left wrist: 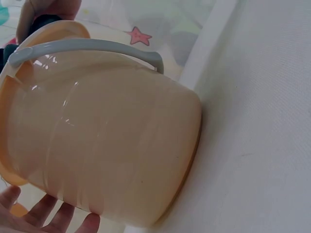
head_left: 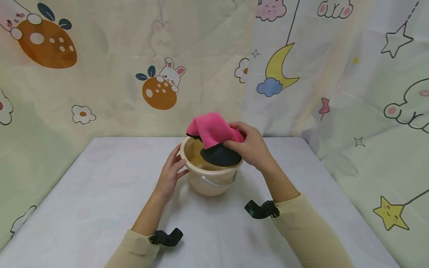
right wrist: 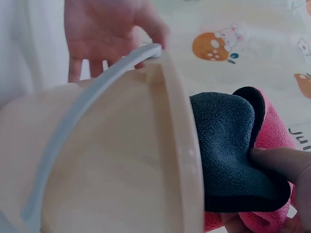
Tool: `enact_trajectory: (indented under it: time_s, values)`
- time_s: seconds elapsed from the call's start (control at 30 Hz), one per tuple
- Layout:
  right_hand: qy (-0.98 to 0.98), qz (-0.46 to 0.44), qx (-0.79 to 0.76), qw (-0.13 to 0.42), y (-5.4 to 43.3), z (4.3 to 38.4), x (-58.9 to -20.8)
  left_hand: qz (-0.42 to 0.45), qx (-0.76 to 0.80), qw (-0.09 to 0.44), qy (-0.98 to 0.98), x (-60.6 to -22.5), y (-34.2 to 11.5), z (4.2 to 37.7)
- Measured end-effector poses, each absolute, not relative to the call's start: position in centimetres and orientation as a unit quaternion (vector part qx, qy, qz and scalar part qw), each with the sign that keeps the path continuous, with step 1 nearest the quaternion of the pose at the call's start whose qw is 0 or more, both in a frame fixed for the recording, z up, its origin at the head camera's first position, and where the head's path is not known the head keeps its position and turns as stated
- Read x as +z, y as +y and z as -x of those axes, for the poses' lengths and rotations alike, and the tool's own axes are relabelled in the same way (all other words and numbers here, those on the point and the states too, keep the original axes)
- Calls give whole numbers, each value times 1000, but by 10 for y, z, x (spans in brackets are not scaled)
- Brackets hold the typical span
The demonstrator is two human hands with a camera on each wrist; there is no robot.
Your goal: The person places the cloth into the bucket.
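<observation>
A cream bucket [head_left: 209,182] stands upright on the table, its pale blue-grey handle [left wrist: 92,45] hanging down the near side. My right hand [head_left: 251,143] pinches a two-sided cloth [head_left: 214,128], bright pink on one face and dark grey [right wrist: 223,145] on the other, over the bucket's mouth. Part of the cloth droops inside the rim; in the right wrist view the thumb presses on its dark side. My left hand [head_left: 171,175] rests against the bucket's left side, with fingers [left wrist: 60,216] spread and fairly straight along the wall. The bucket's bottom inside is hidden.
A white-covered table [head_left: 110,193] lies under the bucket. Behind it hangs a printed curtain [head_left: 114,89] with cartoon fruit, rabbits and stars. Each wrist carries a small black camera mount, one on the left [head_left: 165,237] and one on the right [head_left: 261,209].
</observation>
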State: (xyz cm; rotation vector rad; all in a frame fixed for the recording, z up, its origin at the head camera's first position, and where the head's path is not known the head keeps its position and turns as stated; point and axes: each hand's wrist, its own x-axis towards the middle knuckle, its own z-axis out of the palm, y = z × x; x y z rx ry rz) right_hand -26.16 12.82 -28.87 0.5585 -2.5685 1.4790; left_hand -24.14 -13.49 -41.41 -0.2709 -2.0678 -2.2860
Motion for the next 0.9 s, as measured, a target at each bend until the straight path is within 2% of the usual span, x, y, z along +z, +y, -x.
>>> enact_trajectory:
  time_s: [0.4,0.67,0.9]
  values:
    - [-887,-176,420,78,123,273,-314,70,-742,21,-666,-413,-131,241]
    - [-901,-211,368,88,117,274,-319,72,-746,25,-662,-411,-130,240]
    - [-914,-234,326,66,110,276,-319,72,-745,24,-663,-412,-131,240]
